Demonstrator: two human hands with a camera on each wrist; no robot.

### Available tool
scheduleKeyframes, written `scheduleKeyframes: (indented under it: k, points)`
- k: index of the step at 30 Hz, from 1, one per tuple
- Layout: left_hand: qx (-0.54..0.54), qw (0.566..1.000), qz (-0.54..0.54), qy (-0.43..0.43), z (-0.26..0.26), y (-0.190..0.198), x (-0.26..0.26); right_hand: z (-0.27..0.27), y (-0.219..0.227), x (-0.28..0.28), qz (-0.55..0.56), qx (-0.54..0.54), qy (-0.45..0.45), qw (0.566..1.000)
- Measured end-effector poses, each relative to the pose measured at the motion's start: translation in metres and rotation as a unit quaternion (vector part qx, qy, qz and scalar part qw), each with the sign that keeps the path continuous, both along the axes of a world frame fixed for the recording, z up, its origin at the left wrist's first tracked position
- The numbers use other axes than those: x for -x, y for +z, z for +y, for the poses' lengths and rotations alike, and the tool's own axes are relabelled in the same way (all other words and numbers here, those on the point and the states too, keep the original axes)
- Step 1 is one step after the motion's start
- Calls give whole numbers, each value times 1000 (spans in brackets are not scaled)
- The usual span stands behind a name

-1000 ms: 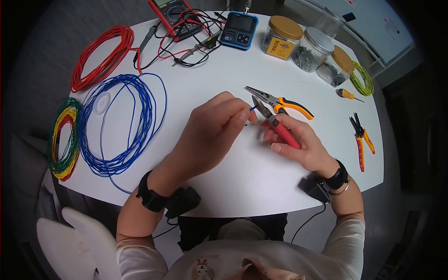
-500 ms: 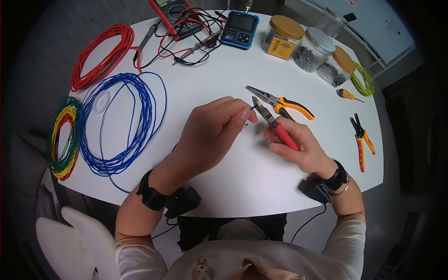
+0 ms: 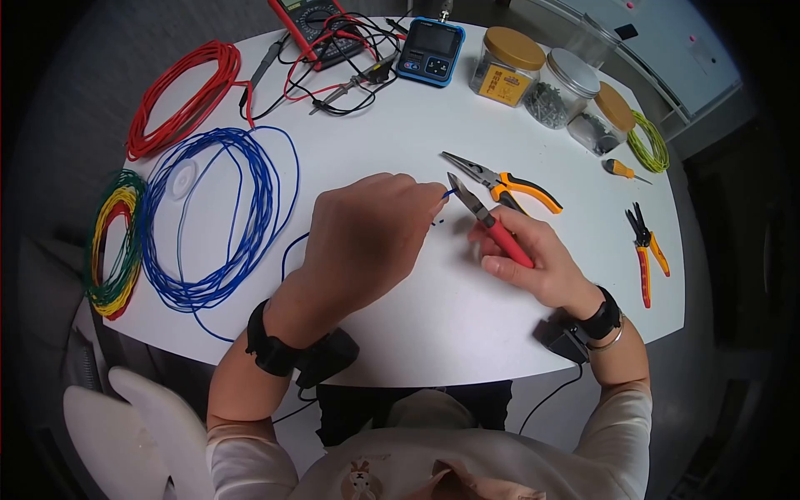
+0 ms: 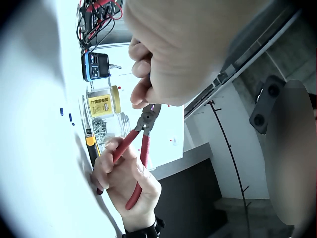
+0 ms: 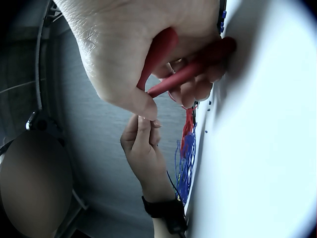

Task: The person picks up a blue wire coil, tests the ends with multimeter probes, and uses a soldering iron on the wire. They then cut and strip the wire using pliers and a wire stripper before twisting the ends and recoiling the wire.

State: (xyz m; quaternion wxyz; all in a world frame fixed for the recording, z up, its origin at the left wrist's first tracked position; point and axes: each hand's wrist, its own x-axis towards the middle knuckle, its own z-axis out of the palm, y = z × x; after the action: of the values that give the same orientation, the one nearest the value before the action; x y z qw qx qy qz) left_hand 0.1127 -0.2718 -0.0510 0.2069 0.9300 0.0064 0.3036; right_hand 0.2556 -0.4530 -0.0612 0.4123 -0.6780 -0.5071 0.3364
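Observation:
My left hand [image 3: 367, 237] pinches a blue wire [image 3: 450, 192] between thumb and fingertips, its back turned to the head camera. A short end of the wire sticks out to the right, and another stretch curves out behind the hand. In my right hand [image 3: 546, 262] is a pair of red-handled diagonal cutters [image 3: 508, 243], fingers and thumb around the grips. The blades of the cutters are at the wire's short end, close to the left fingertips. In the left wrist view the cutter handles [image 4: 144, 156] stand spread apart. Small blue snippets [image 4: 71, 117] lie on the white table.
Long-nose pliers [image 3: 500, 183] lie just beyond the hands. Coils of blue wire [image 3: 271, 187] and red wire [image 3: 142, 125] are at left. A multimeter [image 3: 312, 25], a blue-cased tester [image 3: 430, 52] and jars [image 3: 508, 62] stand behind. Wire strippers [image 3: 643, 258] and a screwdriver [image 3: 617, 167] lie at right.
My left hand has rolled over, so its thumb is hidden now and its back faces up. More blue wire shows behind it. The right hand and cutters stay nearly in place.

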Motion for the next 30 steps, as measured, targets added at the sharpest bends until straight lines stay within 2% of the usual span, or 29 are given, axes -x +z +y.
scheduleKeyframes:
  k: [5, 8, 11, 14, 17, 20, 23, 25, 26, 30]
  points:
    - [-97, 995, 5, 17, -1, 3, 3, 0, 2, 1, -5, 18, -5, 1000]
    - [-89, 996, -11, 10, -1, 2, 3, 0, 2, 2, -24, 38, -2, 999]
    - [-5, 1000, -27, -8, -1, -2, -1, 0, 4, 4, -34, 36, -11, 999]
    - [148, 986, 70, 3, -1, 3, 0, 0, 9, 6, -47, 37, -30, 998]
    - [285, 937, 198, -42, 3, 13, 1, 0, 6, 5, -79, 31, -28, 996]
    - [303, 927, 205, -84, 8, 11, 1, 1, 0, 4, -106, 21, -23, 994]
    - [222, 967, 114, -55, 1, 3, -1, 1, 3, 4, -71, 25, -23, 997]
    - [88, 995, 51, -24, 0, -6, -3, 1, 3, 3, -51, 26, -22, 998]
    - [20, 1000, 19, -8, 0, -9, -3, 1, 3, 3, -46, 21, -20, 999]
    - [-79, 997, 1, 7, -1, -5, 0, 1, 3, 3, -26, 11, -14, 999]
